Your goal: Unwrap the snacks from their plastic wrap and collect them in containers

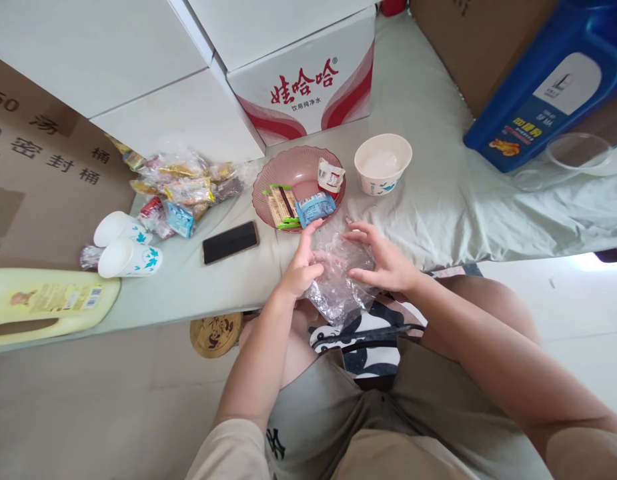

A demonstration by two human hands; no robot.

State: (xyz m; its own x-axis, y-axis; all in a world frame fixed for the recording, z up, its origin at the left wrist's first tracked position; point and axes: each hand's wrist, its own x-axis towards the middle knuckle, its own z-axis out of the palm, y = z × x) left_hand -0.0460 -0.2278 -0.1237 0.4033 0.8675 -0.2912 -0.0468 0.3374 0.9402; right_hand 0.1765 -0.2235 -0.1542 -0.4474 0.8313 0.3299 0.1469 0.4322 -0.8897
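A crumpled clear plastic bag [335,283] is between my hands at the table's front edge, its lower part hanging over my lap. My left hand [302,268] has its thumb bent in against the bag and its index finger extended toward the plate. On the other side, my right hand [383,261] has its fingers and thumb apart, touching the plastic. Just beyond my hands stands a pink ribbed plate [268,168]. On it lie a green-edged biscuit pack [282,207], a blue snack packet [315,208] and a white-and-red packet [331,175].
A paper bowl [381,183] stands right of the plate, a phone [231,242] to its left. Farther left are wrapped snacks [188,190], two paper cups [131,259] and a yellow jug [58,300]. Boxes [308,93] line the back; a blue jug [548,100] stands right.
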